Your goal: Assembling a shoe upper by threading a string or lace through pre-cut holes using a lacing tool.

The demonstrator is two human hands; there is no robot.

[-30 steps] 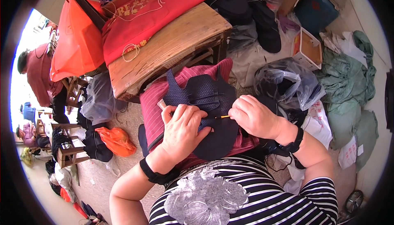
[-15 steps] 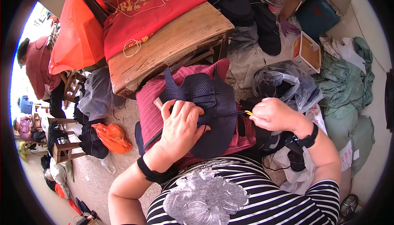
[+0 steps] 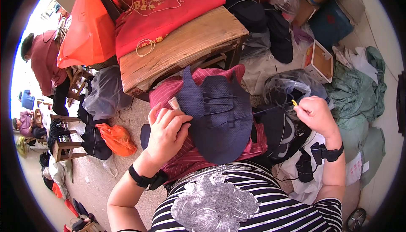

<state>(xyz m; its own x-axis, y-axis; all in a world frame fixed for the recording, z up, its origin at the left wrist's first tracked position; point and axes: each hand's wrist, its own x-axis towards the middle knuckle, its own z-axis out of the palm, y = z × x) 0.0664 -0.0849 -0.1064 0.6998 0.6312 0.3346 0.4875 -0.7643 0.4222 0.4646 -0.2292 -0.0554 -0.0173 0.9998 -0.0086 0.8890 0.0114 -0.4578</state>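
Observation:
A dark navy woven shoe upper point(image 3: 222, 143) lies flat over red pinstriped cloth point(image 3: 169, 89) on my lap, with several cord loops crossing its middle. My left hand point(image 3: 167, 132) is closed at the upper's left edge, thumb and fingers pinching it. Off to the right, my right hand point(image 3: 316, 115) is closed around a small yellow piece point(image 3: 294, 103), whose far part is hidden in the fingers. A thin dark thread point(image 3: 270, 109) stretches from the yellow piece across to the upper. Near my left fingers, a pale tag point(image 3: 174, 103) sticks up.
A wooden table point(image 3: 186, 35) with a red cloth bag point(image 3: 169, 14) stands ahead. Plastic bags point(image 3: 296, 86), an open box point(image 3: 318, 62) and green cloth point(image 3: 355, 92) crowd the right. An orange bag point(image 3: 116, 139) and stools lie left, where another person point(image 3: 44, 63) bends over.
My right hand has moved away to the right with the yellow piece, drawing the thread out long. My left hand has shifted left to the upper's edge, showing more of it.

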